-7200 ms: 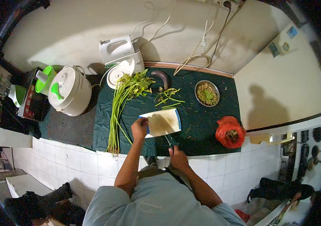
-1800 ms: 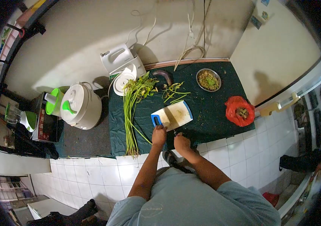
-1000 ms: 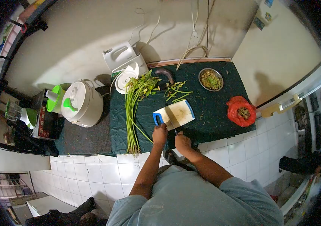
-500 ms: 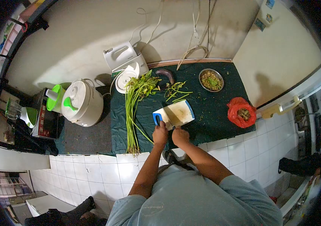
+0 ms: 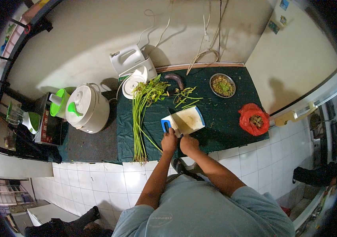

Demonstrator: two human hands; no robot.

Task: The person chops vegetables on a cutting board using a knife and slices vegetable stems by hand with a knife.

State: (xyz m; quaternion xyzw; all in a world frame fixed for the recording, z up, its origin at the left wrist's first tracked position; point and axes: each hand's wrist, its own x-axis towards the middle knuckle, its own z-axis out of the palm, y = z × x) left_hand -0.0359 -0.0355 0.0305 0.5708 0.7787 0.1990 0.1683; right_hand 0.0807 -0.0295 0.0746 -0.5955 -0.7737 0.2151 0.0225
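A white cutting board (image 5: pixel 192 118) with blue ends lies on the dark green cloth in front of me. My left hand (image 5: pixel 169 141) is closed at its near left corner, beside the blue handle, the thumb side on top and the other fingers hidden. My right hand (image 5: pixel 189 144) is wrapped around the dark handle of a knife (image 5: pixel 175 123), whose blade slants away to the left over the board. Left of the board is a bunch of long-stemmed leafy greens (image 5: pixel 138 122). Cut stems with leaves (image 5: pixel 185 96) lie just beyond it.
An eggplant (image 5: pixel 175 79) lies at the back near a white hand mixer (image 5: pixel 131 59). A metal bowl of chopped food (image 5: pixel 222 85) and a red plastic bag (image 5: pixel 251 126) stand to the right. A white rice cooker (image 5: pixel 91 112) stands left. Cables hang down the wall.
The knife blade has swung slightly, its tip now showing past the board's far left edge. Both hands stay at nearly the same place; the whole view shifts a little.
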